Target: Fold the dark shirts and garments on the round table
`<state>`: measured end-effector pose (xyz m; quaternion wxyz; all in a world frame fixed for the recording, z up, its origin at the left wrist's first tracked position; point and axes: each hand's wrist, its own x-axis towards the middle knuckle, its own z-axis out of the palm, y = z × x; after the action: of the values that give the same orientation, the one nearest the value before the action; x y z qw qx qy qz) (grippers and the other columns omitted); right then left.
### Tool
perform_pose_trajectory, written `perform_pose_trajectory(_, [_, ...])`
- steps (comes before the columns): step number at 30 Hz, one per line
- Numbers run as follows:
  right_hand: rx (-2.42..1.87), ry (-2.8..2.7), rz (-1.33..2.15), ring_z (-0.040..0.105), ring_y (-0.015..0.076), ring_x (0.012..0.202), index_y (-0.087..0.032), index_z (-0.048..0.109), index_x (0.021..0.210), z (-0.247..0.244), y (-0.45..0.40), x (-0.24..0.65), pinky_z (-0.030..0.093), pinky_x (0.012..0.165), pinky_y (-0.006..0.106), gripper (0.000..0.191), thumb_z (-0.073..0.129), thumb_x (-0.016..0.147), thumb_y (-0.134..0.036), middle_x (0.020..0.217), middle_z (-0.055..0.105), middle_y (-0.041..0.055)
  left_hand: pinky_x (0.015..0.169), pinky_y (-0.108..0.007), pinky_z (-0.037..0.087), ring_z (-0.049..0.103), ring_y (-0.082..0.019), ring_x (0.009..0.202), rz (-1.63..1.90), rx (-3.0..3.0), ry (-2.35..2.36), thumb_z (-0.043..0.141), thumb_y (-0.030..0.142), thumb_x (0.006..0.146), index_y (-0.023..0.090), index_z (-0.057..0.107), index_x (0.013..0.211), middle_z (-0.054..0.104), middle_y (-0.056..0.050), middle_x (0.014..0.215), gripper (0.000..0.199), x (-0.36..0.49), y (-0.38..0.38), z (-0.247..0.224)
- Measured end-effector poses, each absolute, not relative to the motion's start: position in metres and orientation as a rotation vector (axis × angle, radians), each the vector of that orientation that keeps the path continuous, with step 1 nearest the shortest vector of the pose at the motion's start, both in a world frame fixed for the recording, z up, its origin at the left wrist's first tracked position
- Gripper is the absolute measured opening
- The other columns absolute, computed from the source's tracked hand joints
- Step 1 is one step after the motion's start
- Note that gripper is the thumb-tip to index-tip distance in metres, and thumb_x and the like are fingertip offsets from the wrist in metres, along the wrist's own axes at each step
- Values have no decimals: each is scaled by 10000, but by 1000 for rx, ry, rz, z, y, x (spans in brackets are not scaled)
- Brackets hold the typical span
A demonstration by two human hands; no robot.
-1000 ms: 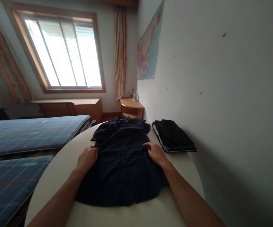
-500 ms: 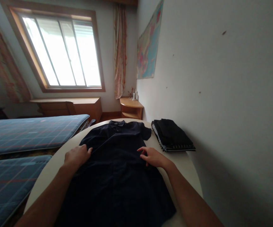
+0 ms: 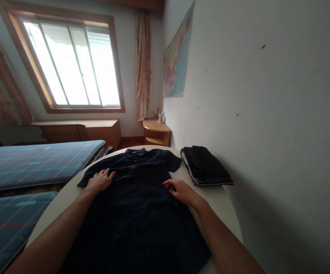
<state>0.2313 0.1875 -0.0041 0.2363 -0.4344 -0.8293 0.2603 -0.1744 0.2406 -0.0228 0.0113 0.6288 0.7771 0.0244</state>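
Observation:
A dark navy short-sleeved shirt [image 3: 142, 205] lies spread over a round pale table [image 3: 53, 213], its collar at the far edge. My left hand [image 3: 100, 180] rests on the shirt's left side just below the sleeve, fingers apart and holding nothing. On the other side, my right hand [image 3: 180, 191] is at the shirt's right edge, its fingers loosely bent and apart, with nothing visible in them. Both sleeves lie out to the sides.
Folded dark clothes [image 3: 206, 164] sit at the table's right edge, near the wall [image 3: 282, 133]. Blue plaid mattresses [image 3: 39, 161] are on the left. A corner shelf [image 3: 157, 126] and a desk [image 3: 96, 123] stand beyond, below the window.
The shirt's left sleeve now lies spread outward. My left hand has moved slightly up and right onto the cloth. My right hand has hardly moved.

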Motion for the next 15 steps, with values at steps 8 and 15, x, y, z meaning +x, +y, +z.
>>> perform_pose_trajectory(8, [-1125, -2315, 939, 647, 125, 718, -216, 649, 1203, -1, 179, 221, 493, 687, 236, 421, 637, 784, -189, 1011, 722, 25, 878, -547, 474, 554, -475, 1173, -72, 1903, 2551, 477, 470, 860, 47, 665, 1192, 610, -285, 1255, 569, -168, 241, 4])
perform_pose_trajectory(15, [-1335, -2374, 603, 669, 174, 841, -218, 661, 1191, -1, 183, 226, 467, 797, 269, 408, 640, 787, -166, 905, 731, 20, 1034, -515, 391, 480, -384, 1307, 13, 2249, 2272, 459, 398, 867, 198, 416, 1483, 478, -165, 1470, 648, -122, 241, -26])
